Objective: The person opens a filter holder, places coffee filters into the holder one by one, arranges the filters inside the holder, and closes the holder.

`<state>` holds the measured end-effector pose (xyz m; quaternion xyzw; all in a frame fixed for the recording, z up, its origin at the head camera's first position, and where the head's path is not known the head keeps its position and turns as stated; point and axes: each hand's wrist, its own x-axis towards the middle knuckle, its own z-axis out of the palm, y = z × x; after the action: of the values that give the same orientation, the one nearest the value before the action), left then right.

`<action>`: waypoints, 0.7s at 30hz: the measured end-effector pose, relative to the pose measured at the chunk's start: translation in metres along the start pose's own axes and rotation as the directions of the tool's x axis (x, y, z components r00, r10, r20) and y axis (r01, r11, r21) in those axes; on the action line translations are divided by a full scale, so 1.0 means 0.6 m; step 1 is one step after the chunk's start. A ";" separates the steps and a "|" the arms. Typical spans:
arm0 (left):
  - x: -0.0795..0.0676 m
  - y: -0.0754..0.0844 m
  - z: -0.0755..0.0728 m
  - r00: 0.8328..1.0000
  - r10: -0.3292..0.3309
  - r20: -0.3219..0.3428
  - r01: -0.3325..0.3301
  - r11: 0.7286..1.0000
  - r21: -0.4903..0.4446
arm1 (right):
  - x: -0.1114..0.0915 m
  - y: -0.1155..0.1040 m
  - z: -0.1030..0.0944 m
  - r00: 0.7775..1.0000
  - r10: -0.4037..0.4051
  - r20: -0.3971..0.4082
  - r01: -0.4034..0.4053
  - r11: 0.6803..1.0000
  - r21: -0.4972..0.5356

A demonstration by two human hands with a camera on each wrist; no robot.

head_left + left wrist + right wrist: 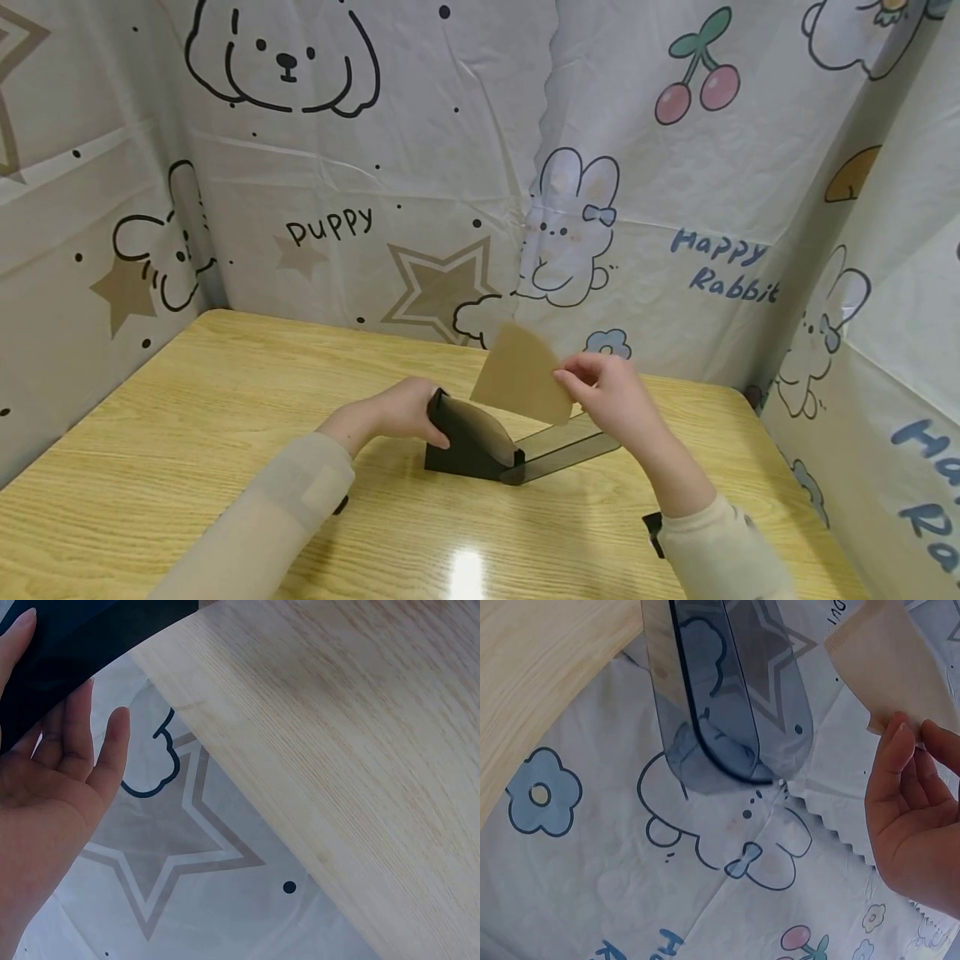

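My left hand (pixel 405 408) grips the upper left end of a black filter holder (pixel 465 450) on the table, thumb on the near side and fingers behind. Its smoky see-through lid (pixel 573 454) is swung open to the right. Tan paper (pixel 480 421) shows inside the holder. Above the lid, my right hand (pixel 615 400) pinches a brown paper coffee filter (pixel 521 375) by its right edge, between thumb and fingertips. A crimped seam runs along one side of the filter in the right wrist view. The left wrist view shows only part of the black holder (pixel 97 645).
The wooden table (pixel 187 467) ends at a pale cloth backdrop (pixel 420 158) printed with animals and stars. Cloth also hangs along the left and right sides. Dark straps (pixel 654 535) show near both sleeves.
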<state>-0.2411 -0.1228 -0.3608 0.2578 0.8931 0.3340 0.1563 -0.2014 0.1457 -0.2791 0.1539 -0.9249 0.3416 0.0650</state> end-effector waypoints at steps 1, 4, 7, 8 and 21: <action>0.000 0.000 0.000 1.000 0.001 0.000 -0.001 1.000 0.002 | 0.000 -0.001 0.004 1.000 -0.001 0.002 0.001 1.000 0.001; 0.000 -0.001 0.001 1.000 0.011 -0.004 -0.011 1.000 -0.002 | 0.000 -0.003 0.015 1.000 0.003 0.013 -0.003 1.000 0.010; 0.000 -0.001 0.001 1.000 0.013 -0.002 -0.013 1.000 0.001 | 0.000 -0.005 0.024 1.000 -0.001 0.018 0.000 1.000 0.013; 0.000 -0.001 0.001 1.000 0.014 -0.002 -0.014 1.000 0.002 | 0.000 -0.005 0.027 1.000 -0.003 0.019 0.002 1.000 0.012; 0.003 -0.004 0.001 1.000 0.012 0.003 -0.012 1.000 0.013 | 0.005 0.005 0.061 0.998 -0.028 0.048 0.027 1.000 0.010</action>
<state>-0.2432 -0.1229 -0.3627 0.2647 0.8934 0.3286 0.1541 -0.2055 0.1231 -0.3081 0.1752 -0.9224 0.3410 0.0465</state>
